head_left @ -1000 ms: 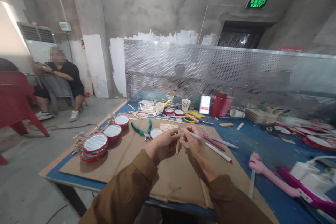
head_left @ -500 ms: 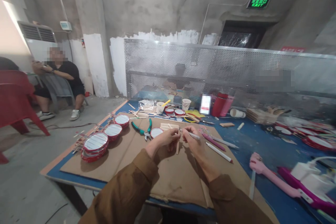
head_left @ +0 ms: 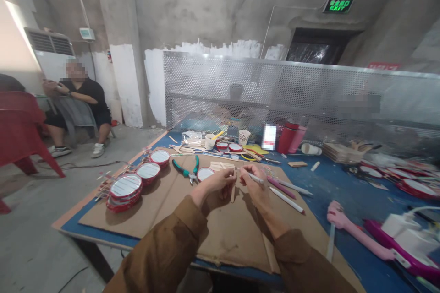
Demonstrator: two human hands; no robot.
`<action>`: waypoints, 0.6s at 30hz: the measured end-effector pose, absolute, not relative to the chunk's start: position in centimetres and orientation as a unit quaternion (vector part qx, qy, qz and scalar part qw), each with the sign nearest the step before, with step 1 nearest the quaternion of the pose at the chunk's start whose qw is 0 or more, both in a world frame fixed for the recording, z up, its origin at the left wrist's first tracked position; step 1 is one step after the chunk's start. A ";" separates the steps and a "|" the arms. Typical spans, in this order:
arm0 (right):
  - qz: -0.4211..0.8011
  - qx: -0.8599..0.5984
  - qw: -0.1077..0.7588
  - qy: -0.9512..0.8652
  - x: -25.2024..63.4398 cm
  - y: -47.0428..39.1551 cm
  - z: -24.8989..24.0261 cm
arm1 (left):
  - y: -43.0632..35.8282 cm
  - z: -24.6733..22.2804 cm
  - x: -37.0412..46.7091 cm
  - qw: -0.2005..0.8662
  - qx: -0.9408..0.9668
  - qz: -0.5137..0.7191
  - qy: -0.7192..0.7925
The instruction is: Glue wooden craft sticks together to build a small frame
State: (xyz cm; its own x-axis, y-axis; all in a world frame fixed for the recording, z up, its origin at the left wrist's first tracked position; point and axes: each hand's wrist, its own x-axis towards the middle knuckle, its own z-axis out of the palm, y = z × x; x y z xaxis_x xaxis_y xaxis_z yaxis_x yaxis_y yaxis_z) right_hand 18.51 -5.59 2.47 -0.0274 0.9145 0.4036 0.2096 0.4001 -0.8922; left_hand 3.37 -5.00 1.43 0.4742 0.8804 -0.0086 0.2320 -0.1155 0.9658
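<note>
My left hand (head_left: 220, 183) is closed on a thin wooden craft stick (head_left: 233, 193), whose lower end points down below the fingers. Close beside it, my right hand (head_left: 253, 185) grips a white marker pen (head_left: 255, 178), its tip turned toward the stick. Whether the tip touches the wood is too small to tell. Behind the left hand lie several more craft sticks (head_left: 220, 165) and a small round white piece with a red rim (head_left: 205, 174). Green-handled pliers (head_left: 191, 175) lie open to the left. All this is over a cardboard sheet (head_left: 178, 224).
Red-rimmed round pieces (head_left: 125, 187) stand along the left edge. Right of my hands lie a capped white marker (head_left: 287, 200), a pink glue gun (head_left: 357, 231) and a purple power strip (head_left: 395, 247). Paper cups (head_left: 244, 136) and a red bottle (head_left: 288, 138) stand behind. A person (head_left: 80, 96) sits far left.
My right hand and the marker have shifted very slightly. The left hand keeps the stick in nearly the same place.
</note>
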 end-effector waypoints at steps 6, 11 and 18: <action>0.332 -0.441 0.535 -0.639 18.5 -5.7 2.6 | -5.0 1.3 3.4 0.523 0.678 0.309 0.413; 0.324 -0.440 0.538 -0.641 18.5 -5.8 2.7 | -4.9 1.2 3.4 0.526 0.676 0.311 0.413; 0.329 -0.442 0.536 -0.639 18.6 -5.9 2.7 | -5.2 1.6 3.4 0.521 0.677 0.309 0.417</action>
